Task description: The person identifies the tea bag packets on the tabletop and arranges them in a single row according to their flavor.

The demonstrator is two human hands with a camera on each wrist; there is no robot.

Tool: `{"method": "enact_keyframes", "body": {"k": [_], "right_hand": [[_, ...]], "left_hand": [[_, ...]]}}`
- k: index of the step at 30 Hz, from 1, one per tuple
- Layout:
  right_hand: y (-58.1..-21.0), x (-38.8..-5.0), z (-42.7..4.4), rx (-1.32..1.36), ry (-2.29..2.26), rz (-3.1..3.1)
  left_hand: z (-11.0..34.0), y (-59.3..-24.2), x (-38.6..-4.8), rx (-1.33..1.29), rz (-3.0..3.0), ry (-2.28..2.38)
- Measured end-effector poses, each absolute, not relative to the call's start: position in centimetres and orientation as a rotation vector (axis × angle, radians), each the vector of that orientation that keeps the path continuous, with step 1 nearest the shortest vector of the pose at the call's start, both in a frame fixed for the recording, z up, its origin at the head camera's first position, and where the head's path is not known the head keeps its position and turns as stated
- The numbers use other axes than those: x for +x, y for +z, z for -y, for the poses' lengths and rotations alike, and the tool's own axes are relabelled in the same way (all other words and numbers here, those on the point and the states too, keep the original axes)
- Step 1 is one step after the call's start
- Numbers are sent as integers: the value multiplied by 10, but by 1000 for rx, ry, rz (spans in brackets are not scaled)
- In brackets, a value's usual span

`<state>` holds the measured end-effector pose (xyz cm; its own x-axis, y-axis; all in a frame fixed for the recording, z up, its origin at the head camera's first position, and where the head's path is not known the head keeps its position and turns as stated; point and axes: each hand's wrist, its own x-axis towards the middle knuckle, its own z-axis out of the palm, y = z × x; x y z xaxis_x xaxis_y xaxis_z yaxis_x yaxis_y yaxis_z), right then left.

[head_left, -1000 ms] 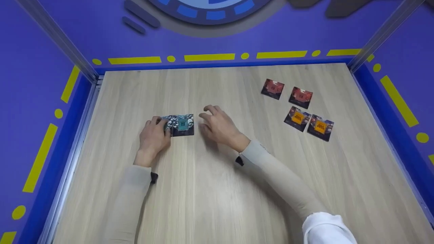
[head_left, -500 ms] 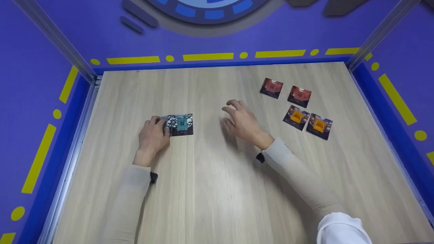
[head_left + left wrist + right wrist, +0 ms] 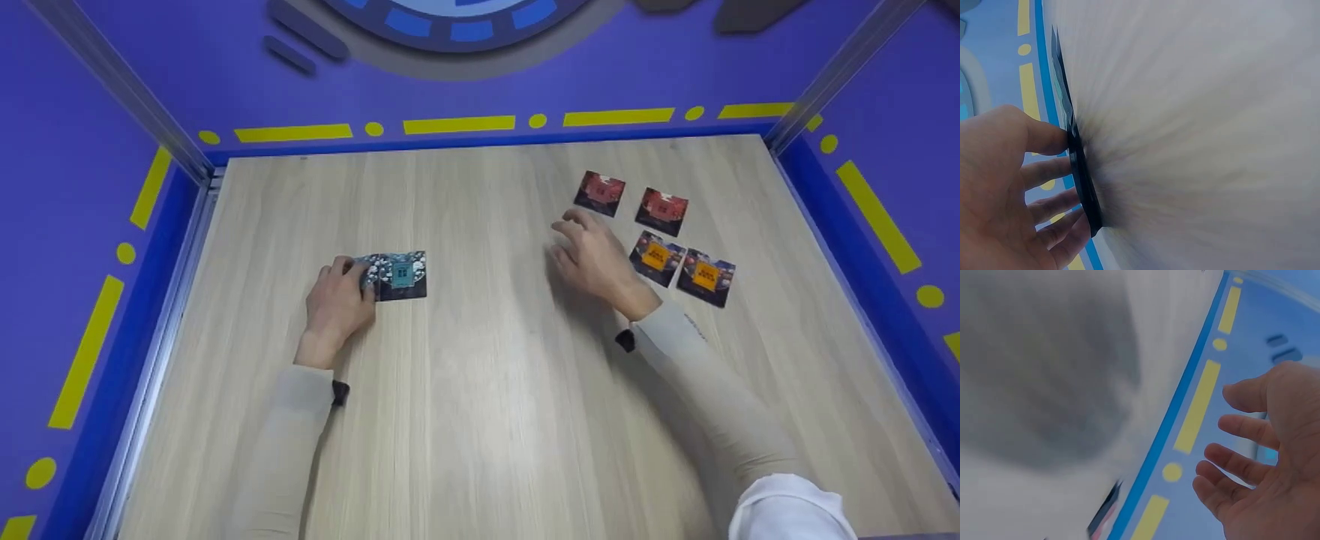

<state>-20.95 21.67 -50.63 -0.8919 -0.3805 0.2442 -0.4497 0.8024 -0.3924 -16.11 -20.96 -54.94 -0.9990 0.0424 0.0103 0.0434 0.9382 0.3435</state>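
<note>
Two teal-and-black cards lie side by side in the head view. My left hand grips the left card and covers most of it; the right card shows in full. In the left wrist view, the thumb and fingertips of my left hand touch a dark card seen almost edge-on. My right hand, fingers loosely bent and holding nothing, is over the table just below a red card and left of an orange-centred card. The right wrist view shows my right hand with fingers apart.
Another red card and another orange-centred card lie at the right of the wooden table. Purple-blue walls with yellow marks stand behind the table and along both sides.
My right hand has moved right, from beside the teal cards to near the red and orange-centred cards. My left hand has stayed on the left teal card.
</note>
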Motion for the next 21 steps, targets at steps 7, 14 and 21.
{"method": "enact_keyframes", "body": {"k": [7, 14, 21], "right_hand": [[-513, -205, -257, 564, 717, 2866], [-520, -204, -291, 463, 775, 2881], [-532, -203, -317, 299, 833, 2967]], "left_hand": [[208, -549, -161, -63, 3091, -545], [208, -550, -162, -55, 3096, -547], [208, -551, -161, -46, 3089, -584]]}}
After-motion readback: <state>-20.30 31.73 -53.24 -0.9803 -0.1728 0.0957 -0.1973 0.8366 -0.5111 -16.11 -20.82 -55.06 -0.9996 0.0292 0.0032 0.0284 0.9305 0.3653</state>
